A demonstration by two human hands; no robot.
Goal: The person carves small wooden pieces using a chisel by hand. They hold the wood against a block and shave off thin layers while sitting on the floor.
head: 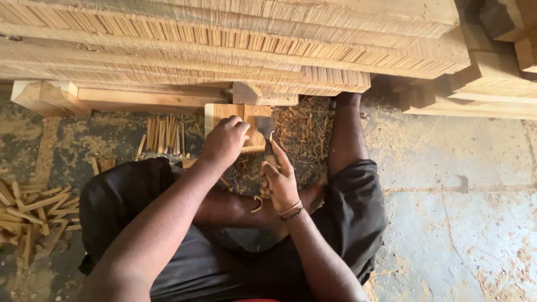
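Note:
I sit on the floor with a flat wooden block standing in front of me. My left hand presses a thin wooden strip against the block's face. My right hand grips the handle of a dark metal blade, whose wide edge rests against the block just right of my left hand. Curled shavings lie around the block and on my legs.
Stacked layers of thin wooden slats overhang at the top, resting on wooden beams. A bundle of cut sticks lies left of the block, and loose sticks are scattered at the far left. Bare concrete floor spreads right.

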